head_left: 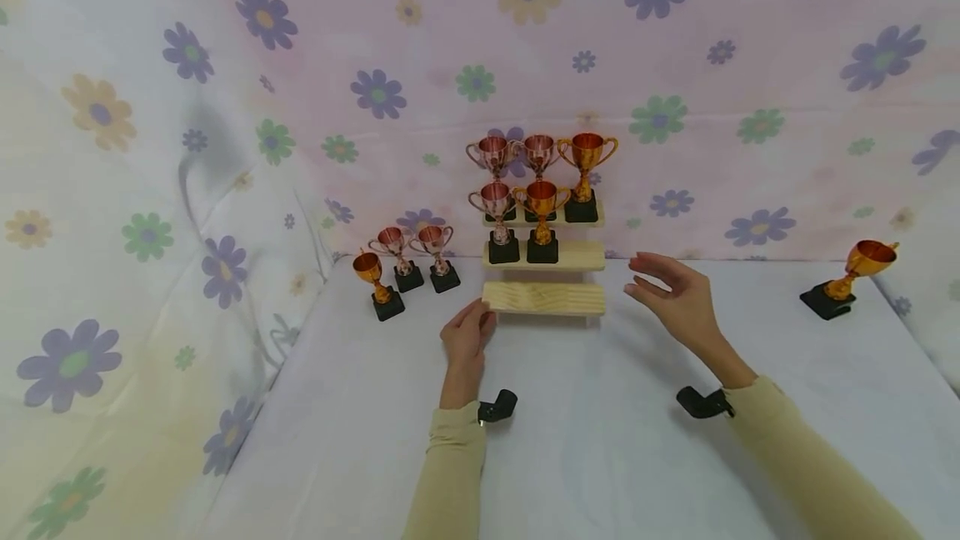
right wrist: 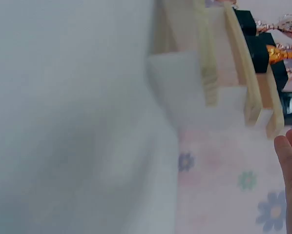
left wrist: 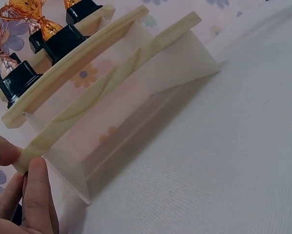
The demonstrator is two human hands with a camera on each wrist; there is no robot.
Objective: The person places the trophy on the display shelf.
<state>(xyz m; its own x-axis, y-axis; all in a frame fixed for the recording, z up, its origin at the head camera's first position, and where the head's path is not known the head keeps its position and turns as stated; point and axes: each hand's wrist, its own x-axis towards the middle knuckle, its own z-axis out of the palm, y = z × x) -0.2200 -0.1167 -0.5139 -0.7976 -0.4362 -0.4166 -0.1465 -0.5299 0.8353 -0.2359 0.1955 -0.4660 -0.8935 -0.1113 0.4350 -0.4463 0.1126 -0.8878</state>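
Note:
A three-tier wooden display stand [head_left: 543,298] with pale side panels is by the back wall. My left hand [head_left: 467,342] pinches the left end of its lowest board [left wrist: 92,100] between thumb and fingers. To the stand's right, my right hand [head_left: 684,304] hovers apart from it, fingers loosely bent and holding nothing. On the middle board stand a rose-coloured trophy cup [head_left: 498,211] and an orange-gold trophy cup [head_left: 542,211]. Two more rose cups and a gold trophy cup [head_left: 586,165] stand on the top board, the rose ones partly hidden.
On the table's left are two rose trophy cups [head_left: 432,248] and a gold trophy cup [head_left: 372,273]. Another gold trophy cup [head_left: 857,269] stands far right. White cloth [head_left: 585,448] covers the table; flowered fabric [head_left: 420,15] hangs behind and at the sides.

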